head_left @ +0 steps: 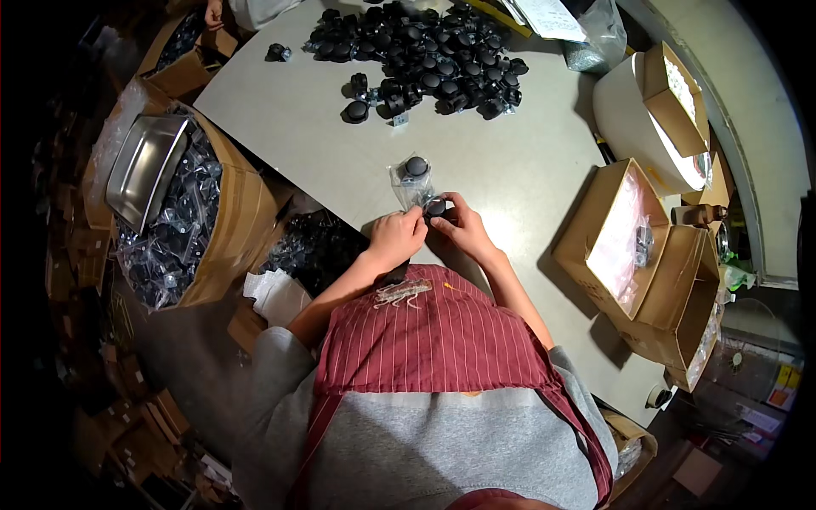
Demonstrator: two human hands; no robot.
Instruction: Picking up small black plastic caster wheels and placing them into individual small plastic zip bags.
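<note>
Near the table's front edge, my left hand [398,235] pinches the edge of a small clear plastic bag [401,181]. One black caster wheel [416,167] lies at the far end of this bag. My right hand [464,228] is closed around a second black caster wheel [436,206], its fingertips on the wheel's right side. This wheel is at the near end of the bag; whether it is inside the plastic or just outside I cannot tell. Both hands are nearly touching. Farther back lies a big heap of loose black caster wheels [442,55], some showing metal plates.
At left, a large carton [242,212] of bagged casters has a metal pan [144,170] on top. Open cardboard boxes [612,246] line the right side, near a white bucket [629,106]. Papers [548,17] lie at the back. Another person's hand [214,14] shows at upper left.
</note>
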